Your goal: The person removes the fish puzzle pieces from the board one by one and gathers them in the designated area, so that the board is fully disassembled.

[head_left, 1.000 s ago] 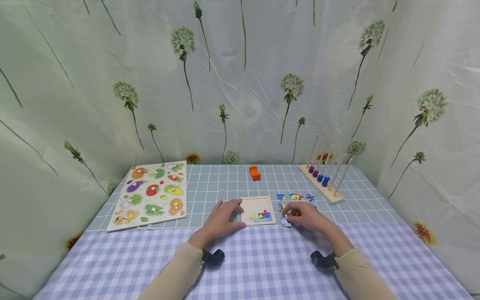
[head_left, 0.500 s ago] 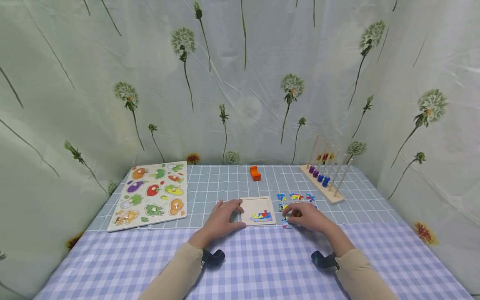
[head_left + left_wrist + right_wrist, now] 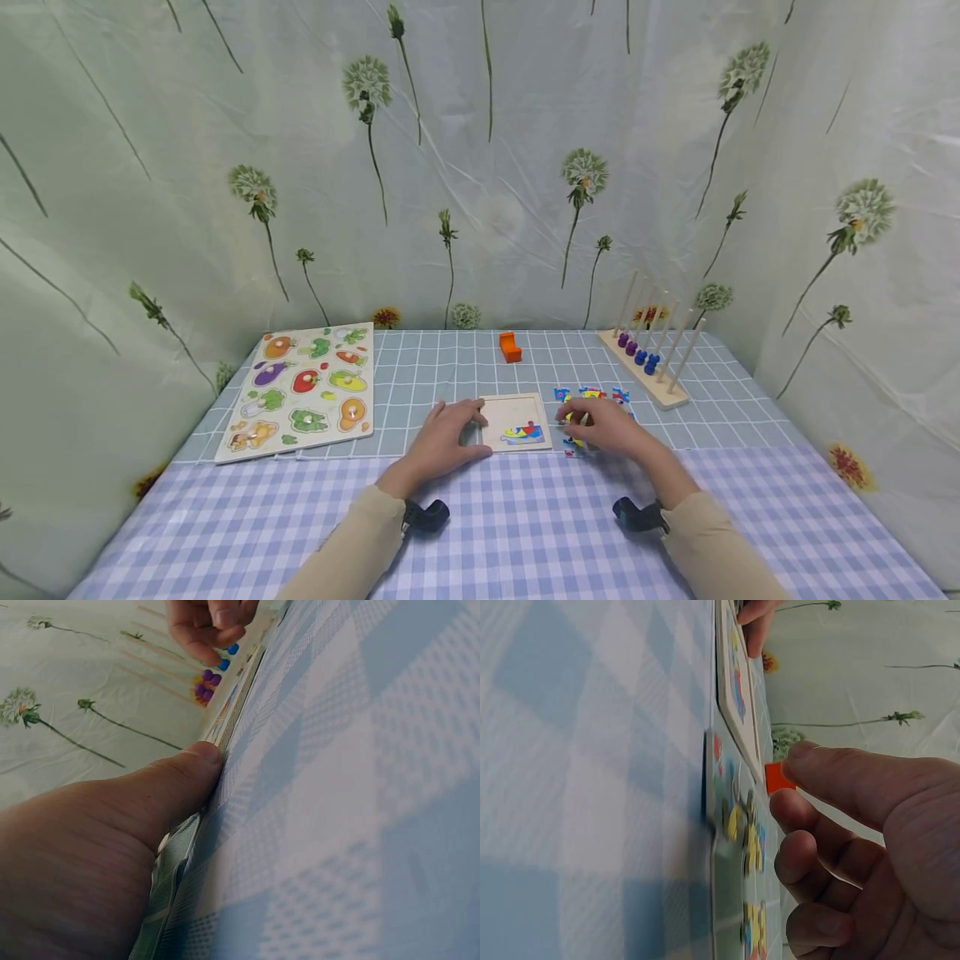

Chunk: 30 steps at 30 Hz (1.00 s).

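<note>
A shallow wooden puzzle tray (image 3: pixel 510 410) lies in the middle of the table in the head view, with a few joined colourful pieces (image 3: pixel 522 432) in its front right part. My left hand (image 3: pixel 442 437) holds the tray's left side, its thumb against the front edge in the left wrist view. Just right of the tray, my right hand (image 3: pixel 609 427) hovers over loose jigsaw pieces (image 3: pixel 592 392), hiding several. The right wrist view shows bent fingers, with a gap between thumb and index finger and nothing held. Below them lies a pale blue jigsaw piece (image 3: pixel 721 776).
At the left lies a vegetable knob puzzle board (image 3: pixel 307 387). An orange block (image 3: pixel 510 347) stands behind the tray. A wooden peg rack (image 3: pixel 651 367) with purple and blue beads is at the back right. A checked cloth (image 3: pixel 517 525) covers the table's front.
My right hand has come off the nearest jigsaw piece and shifted slightly left and away from me. That piece earlier slid slightly towards me. My left hand has stayed on the tray.
</note>
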Each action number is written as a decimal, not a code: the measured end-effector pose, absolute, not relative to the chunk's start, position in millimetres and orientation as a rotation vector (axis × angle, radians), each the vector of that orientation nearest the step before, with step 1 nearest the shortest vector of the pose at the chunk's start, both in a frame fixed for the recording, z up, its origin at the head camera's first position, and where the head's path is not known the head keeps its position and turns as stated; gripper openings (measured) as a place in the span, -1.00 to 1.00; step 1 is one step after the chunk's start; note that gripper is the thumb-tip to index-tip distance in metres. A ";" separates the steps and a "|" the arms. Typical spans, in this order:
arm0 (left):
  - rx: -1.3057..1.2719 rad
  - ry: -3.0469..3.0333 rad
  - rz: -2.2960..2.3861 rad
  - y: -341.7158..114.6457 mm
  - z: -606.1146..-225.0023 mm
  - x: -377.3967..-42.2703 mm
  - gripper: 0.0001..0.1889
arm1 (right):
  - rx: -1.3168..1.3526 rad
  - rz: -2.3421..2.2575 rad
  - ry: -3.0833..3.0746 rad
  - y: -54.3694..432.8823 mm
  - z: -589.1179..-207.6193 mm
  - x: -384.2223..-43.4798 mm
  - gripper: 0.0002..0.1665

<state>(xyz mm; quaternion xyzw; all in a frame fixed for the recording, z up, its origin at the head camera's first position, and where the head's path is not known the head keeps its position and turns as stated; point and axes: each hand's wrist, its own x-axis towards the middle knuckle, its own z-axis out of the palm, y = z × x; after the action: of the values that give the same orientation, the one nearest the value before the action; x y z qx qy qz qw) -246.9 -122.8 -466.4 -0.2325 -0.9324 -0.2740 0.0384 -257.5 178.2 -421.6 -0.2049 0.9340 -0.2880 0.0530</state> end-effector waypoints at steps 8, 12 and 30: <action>-0.709 -2.862 -0.841 -123.2 -465.4 -247.7 -0.61 | -0.729 -0.918 2.798 157.6 -417.7 -260.9 -0.79; -0.708 -2.862 -0.840 -123.2 -467.1 -248.7 -0.61 | -0.760 -0.920 2.771 144.5 -419.2 -261.9 -0.76; -0.719 -2.852 -0.860 -123.9 -466.7 -247.3 -0.61 | -0.811 -0.876 2.737 111.1 -434.5 -265.2 -0.71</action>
<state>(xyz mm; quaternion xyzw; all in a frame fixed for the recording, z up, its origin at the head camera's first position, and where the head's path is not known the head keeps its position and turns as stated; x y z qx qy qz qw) -247.3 -123.9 -466.7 -0.2345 -0.9300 -0.2804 0.0386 -265.2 111.1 -434.5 -0.2707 0.9139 -0.2924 0.0775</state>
